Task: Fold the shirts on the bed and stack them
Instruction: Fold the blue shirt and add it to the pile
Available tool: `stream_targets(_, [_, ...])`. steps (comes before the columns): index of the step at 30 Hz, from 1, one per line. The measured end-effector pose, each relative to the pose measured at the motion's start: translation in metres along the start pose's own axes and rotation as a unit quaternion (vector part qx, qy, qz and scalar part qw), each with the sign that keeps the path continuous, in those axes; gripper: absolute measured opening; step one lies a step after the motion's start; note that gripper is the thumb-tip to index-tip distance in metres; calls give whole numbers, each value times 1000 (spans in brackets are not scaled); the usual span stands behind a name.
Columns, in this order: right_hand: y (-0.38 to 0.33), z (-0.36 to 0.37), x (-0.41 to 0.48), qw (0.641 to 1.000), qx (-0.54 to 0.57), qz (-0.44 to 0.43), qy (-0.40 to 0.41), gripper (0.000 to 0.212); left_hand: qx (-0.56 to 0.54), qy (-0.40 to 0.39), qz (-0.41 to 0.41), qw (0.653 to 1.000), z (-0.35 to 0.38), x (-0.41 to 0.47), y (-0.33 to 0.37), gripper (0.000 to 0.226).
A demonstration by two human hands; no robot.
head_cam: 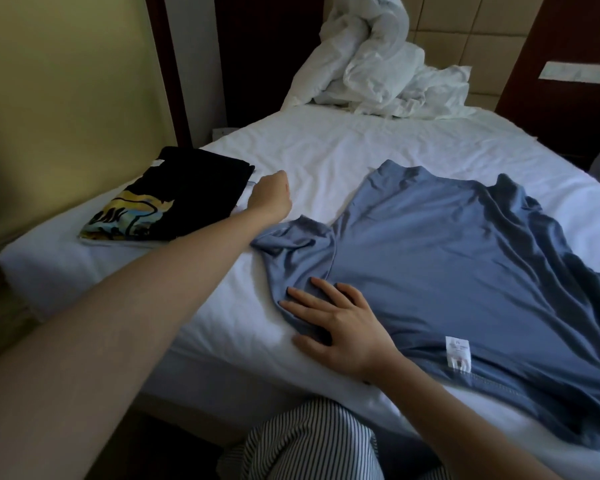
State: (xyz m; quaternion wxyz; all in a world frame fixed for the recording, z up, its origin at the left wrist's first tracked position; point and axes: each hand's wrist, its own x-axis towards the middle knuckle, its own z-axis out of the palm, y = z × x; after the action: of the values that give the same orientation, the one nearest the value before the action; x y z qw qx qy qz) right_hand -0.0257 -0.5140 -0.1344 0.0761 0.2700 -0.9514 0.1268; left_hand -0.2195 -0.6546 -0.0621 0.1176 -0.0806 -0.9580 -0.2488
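Right hand (336, 320) lay flat, fingers spread, pinning blue shirt (447, 254) to bed (326, 150), likely for smoothing. Left hand (271, 199) curled beside folded black shirt (194, 188); grip unclear.

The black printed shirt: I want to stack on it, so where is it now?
Head view: the black printed shirt lies folded near the left edge of the bed, beside the left hand, left of the spread blue shirt.

blue shirt (447, 265) white tag; black shirt (187, 199) yellow graphic; white sheet (326, 147); striped trousers (309, 445).
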Motion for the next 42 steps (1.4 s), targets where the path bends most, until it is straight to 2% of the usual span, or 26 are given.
stream_targets(1, [0,1,0,1000,-1,-1,6,58,19,-1,12,1000,-2,-4,-3,7])
stream_targets(3, [0,2,0,1000,4,-2,16,55,44,-58,31,997,-11,-13,-8,30])
stream_targets(5, [0,3,0,999,25,-1,34,56,49,-165,27,985,-20,-23,-13,47])
stream_targets(7, [0,3,-1,997,52,8,63,51,47,-271,4,961,-33,-34,-18,50])
stream_targets(9, [0,4,-1,992,72,10,101,47,37,-344,13,938,-47,-40,-23,44])
stream_targets(12, [2,6,-2,986,95,8,133,46,-18,-403,72,912,-55,-41,-31,9])
stream_targets(13, [2,7,-2,985,100,6,140,46,-91,-392,78,912,-56,-41,-33,6])
stream_targets(15, [2,7,-1,985,102,2,141,46,-279,-338,39,898,-56,-39,-35,13])
stream_targets(17, [3,8,-2,985,101,-1,140,49,-384,-281,-16,879,-55,-38,-37,13])
stream_targets(19, [4,7,-4,986,95,-2,135,58,-381,-262,-41,886,-50,-36,-42,12])
stream_targets(21, [5,7,-3,989,89,-1,116,68,-327,-259,-57,907,-46,-36,-47,18])
stream_targets(23, [6,7,-2,991,86,-3,100,61,-229,-251,-59,939,-44,-38,-49,23])
stream_targets(24, [6,7,-2,990,94,-7,104,55,-170,-245,-56,953,-43,-40,-47,18])
stream_targets(26, [7,7,-3,983,134,-13,126,48,-106,-252,-72,959,-40,-45,-40,12])
stream_targets(29, [5,6,-6,979,146,-24,137,43,-86,-257,-117,955,-30,-50,-33,42])
stream_targets(31, [3,1,-6,988,123,-38,86,46,-21,-233,-111,966,-22,-53,-32,55])
stream_targets(33, [2,-7,-6,993,107,-50,1,49,-46,-214,-128,967,-17,-56,-30,47])
stream_targets(35, [3,-14,-5,992,101,-41,-65,48,-116,-176,-169,963,-18,-56,-24,35])
stream_targets(36, [3,-17,-7,991,93,-37,-89,51,-178,-143,-202,952,-21,-55,-21,26])
stream_targets(38, [0,-21,-10,990,81,-38,-108,60,-310,-78,-263,910,-33,-55,-10,14])
stream_targets(40, [-5,-29,-16,979,179,-6,-100,60,-389,-20,-252,886,-40,-52,6,24])
stream_targets(41, [-6,-38,-20,955,285,29,-80,55,-417,-15,-211,884,-43,-53,20,29])
stream_targets(42, [-3,-48,-25,913,400,62,-53,47,-439,-32,-154,884,-45,-57,37,31])
